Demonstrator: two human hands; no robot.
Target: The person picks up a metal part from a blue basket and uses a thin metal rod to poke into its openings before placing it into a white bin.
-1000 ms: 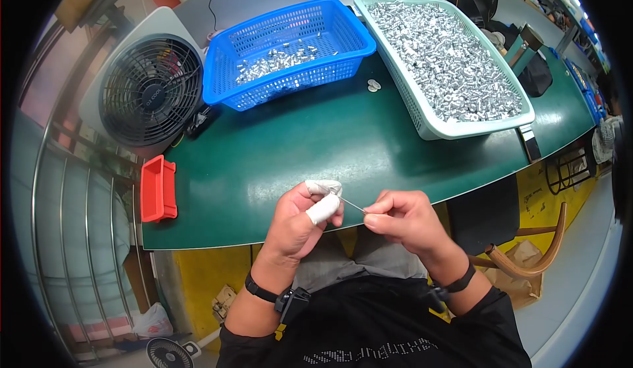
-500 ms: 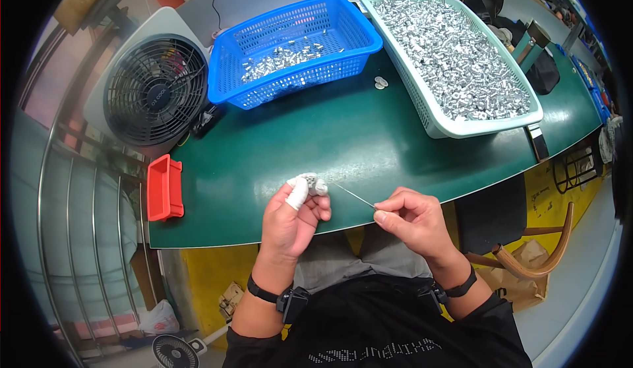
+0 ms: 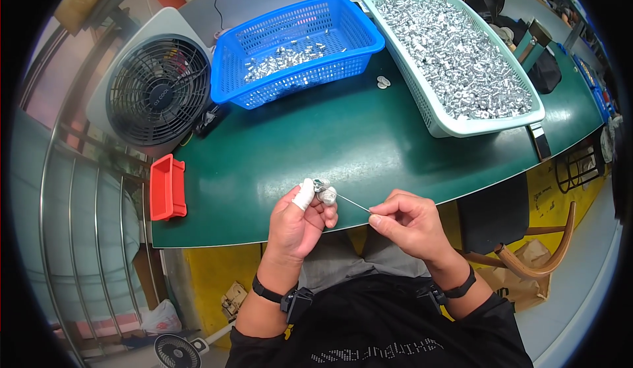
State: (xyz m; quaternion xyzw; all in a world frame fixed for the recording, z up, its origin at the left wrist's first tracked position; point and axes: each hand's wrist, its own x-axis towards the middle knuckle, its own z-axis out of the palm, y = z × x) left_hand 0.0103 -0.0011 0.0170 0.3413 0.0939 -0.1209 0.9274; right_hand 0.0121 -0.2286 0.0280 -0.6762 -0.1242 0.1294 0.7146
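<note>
My left hand (image 3: 293, 228), with white wrapping on the thumb and some fingertips, pinches a small shiny metal part (image 3: 319, 185) above the table's near edge. The part is partly hidden by the fingertips. My right hand (image 3: 412, 228) grips a thin straight metal rod (image 3: 354, 203) between thumb and forefinger. The rod's far end points at the wrapped fingertips of my left hand; whether it touches the metal part I cannot tell. Beyond my hands, a blue basket (image 3: 300, 74) holds a scatter of small metal parts, and a pale green basket (image 3: 422, 107) is heaped with similar ones.
The green table (image 3: 264, 150) carries a grey fan (image 3: 158, 94) at the left, with a red bin (image 3: 168, 186) nearer me. A few small flat discs (image 3: 383, 82) lie between the baskets. At the right edge sits a dark flat object (image 3: 539, 142); a wooden chair (image 3: 534, 266) stands below.
My left hand has shifted slightly right, and its thumb has moved apart from the wrapped fingertips, showing the metal part more. The right hand has stayed nearly in place with the rod.
</note>
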